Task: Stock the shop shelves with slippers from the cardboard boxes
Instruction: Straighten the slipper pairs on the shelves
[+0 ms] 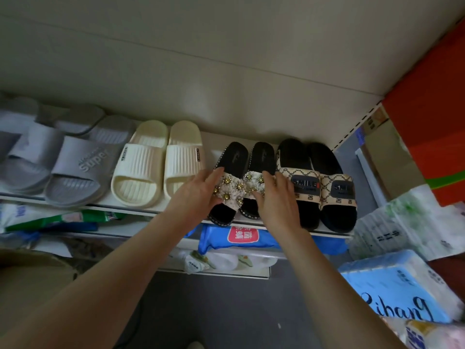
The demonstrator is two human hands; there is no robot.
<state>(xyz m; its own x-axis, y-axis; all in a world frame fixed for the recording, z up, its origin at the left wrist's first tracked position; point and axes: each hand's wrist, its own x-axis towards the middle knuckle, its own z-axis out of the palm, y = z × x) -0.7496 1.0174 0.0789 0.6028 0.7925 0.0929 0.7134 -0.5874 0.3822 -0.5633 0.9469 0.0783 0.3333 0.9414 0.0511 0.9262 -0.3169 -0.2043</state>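
A pair of black slippers with cream flower straps stands on the white shelf (141,209), toes toward me. My left hand (198,190) grips the left flower slipper (232,157) at its strap's left side, thumb on top. My right hand (276,200) holds the right flower slipper (263,156) at the strap, fingers lying along its right side against the neighbouring pair. Both slippers rest on the shelf, close together.
On the same shelf: black slippers with beige "SMILE" straps (327,187) at the right, a cream pair (151,167) and grey "super" slippers (80,167) at the left. Packaged goods (241,238) fill lower shelves. Tissue packs (397,285) are stacked at the right, and a cardboard box (387,152) behind.
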